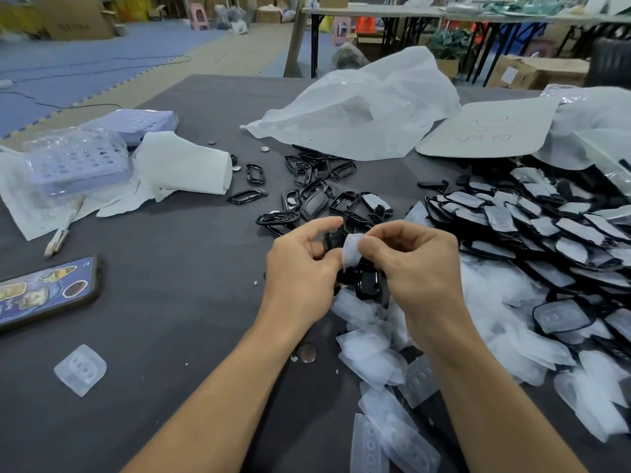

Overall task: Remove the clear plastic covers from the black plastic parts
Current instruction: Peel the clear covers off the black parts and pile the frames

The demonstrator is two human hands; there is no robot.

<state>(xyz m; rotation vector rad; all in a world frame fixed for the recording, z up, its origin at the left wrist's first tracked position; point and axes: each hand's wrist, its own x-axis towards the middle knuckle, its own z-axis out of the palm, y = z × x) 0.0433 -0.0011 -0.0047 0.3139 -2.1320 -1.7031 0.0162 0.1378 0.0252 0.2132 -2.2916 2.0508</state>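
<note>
Both hands close together above the table (pixel 170 319), toward its right half. In the left hand (pixel 300 268), the black plastic part (pixel 367 283), gripped from its left side with curled fingers, one finger stretched forward. Between thumb and forefinger of the right hand (pixel 420 268), the clear plastic cover (pixel 351 250), pinched at its upper edge and lifted up, lower end down at the part; remaining fingers curled in.

Behind the hands, a white plastic bag (pixel 368 110), slumped, mouth open toward a loose heap of bare black parts (pixel 317 196). At far left, lavender perforated trays (pixel 78 165) in clear wrap; contents impossible to tell.

To the right, rows of covered parts (pixel 546 233) out to the frame's right edge. Under and beside the right forearm, a drift of shed covers (pixel 375 353). Left of the forearms, open dark table, with a phone (pixel 44 291) near the left edge and one stray cover (pixel 80 370) toward the front.
</note>
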